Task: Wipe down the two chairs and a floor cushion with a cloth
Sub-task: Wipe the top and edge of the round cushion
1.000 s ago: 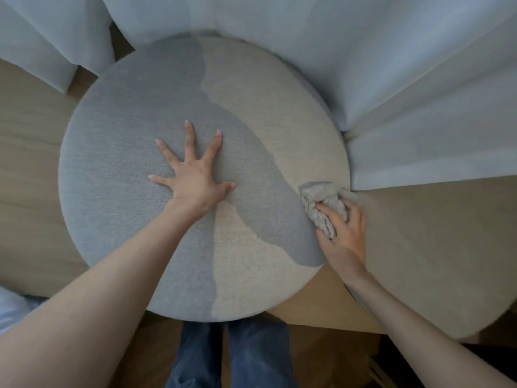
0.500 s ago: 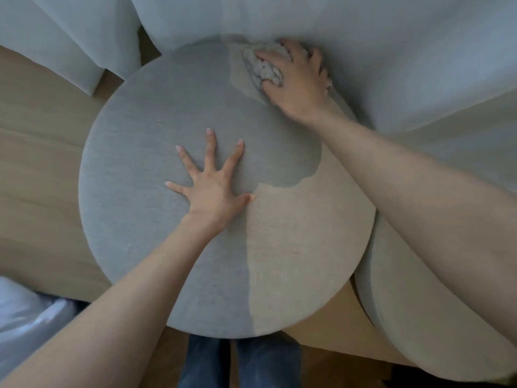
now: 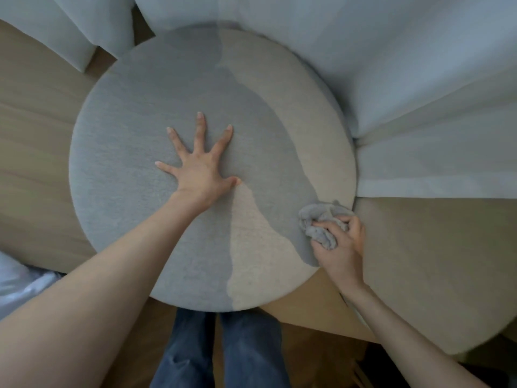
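Observation:
A round grey floor cushion [image 3: 134,169] fills the middle of the view, partly in shadow and partly sunlit. My left hand [image 3: 200,166] lies flat on its centre with the fingers spread wide. My right hand [image 3: 340,245] grips a crumpled grey cloth [image 3: 320,219] at the cushion's right edge, the cloth touching the rim. A second round beige cushion or seat [image 3: 436,264] lies just to the right, partly under my right arm.
White sheer curtains [image 3: 405,79] hang along the top and right, draping against the cushion's far side. Light wood flooring [image 3: 36,152] shows on the left. My legs in blue jeans [image 3: 223,348] stand at the cushion's near edge. Something white [image 3: 19,284] lies at the lower left.
My right hand swept the cloth from the cushion's far top edge down along the right side to the right rim. My left hand stayed flat on the centre.

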Demonstrator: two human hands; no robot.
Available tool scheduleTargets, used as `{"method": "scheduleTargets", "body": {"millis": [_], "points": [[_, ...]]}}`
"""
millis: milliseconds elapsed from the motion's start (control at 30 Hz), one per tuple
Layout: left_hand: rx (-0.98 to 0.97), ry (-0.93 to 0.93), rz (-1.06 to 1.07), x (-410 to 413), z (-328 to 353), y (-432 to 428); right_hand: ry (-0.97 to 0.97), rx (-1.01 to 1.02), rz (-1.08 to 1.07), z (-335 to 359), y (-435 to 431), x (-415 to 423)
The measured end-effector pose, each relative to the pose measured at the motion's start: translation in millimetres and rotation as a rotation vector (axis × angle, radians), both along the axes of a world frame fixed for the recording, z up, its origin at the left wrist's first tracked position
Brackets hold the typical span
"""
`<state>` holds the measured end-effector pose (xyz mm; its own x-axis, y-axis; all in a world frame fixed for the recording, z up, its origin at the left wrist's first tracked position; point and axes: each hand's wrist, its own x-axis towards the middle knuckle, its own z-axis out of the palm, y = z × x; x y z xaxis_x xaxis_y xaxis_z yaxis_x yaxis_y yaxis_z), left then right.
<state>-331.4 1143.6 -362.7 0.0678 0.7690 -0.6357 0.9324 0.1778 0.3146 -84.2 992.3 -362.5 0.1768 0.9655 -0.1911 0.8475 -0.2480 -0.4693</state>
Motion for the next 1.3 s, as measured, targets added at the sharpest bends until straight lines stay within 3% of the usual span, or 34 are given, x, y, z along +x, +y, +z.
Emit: {"method": "scheduleTargets", "body": {"millis": [200,400,533,667,767,867,933,1100,1300], "points": [[0.022,-0.014,0.003,-1.8,-3.9,-1.1,0.059,0.223,0.03,17.4,144.3,-43.4],[0.052,-0.006,0.024,-1.0,-12.9,-2.3,-0.115,0.098,0.286,-19.3,299.8,-99.5],[0.058,-0.004,0.023,-0.8,-13.3,-2.0,-0.202,0.135,0.29,-33.3,280.8,-91.5],[0.029,0.012,0.017,0.9,-7.8,-0.7,-0.069,0.255,0.286,-25.6,176.4,-57.6],[0.017,0.009,0.016,0.5,-6.4,-1.1,-0.061,0.175,0.32,-18.7,72.3,-29.1],[0.015,0.016,0.014,-0.2,-5.9,-1.2,-0.045,0.034,0.281,-12.9,22.3,-17.4],[0.022,0.023,0.002,-0.7,-4.3,-1.7,-0.012,0.041,0.244,-4.4,27.5,-18.5],[0.137,0.036,-0.008,-18.9,-1.4,-12.1,0.015,0.29,0.23,21.3,122.1,-46.6],[0.159,0.051,0.093,-62.9,-3.2,-49.1,-0.106,0.19,0.382,-10.1,257.0,-116.9]]}}
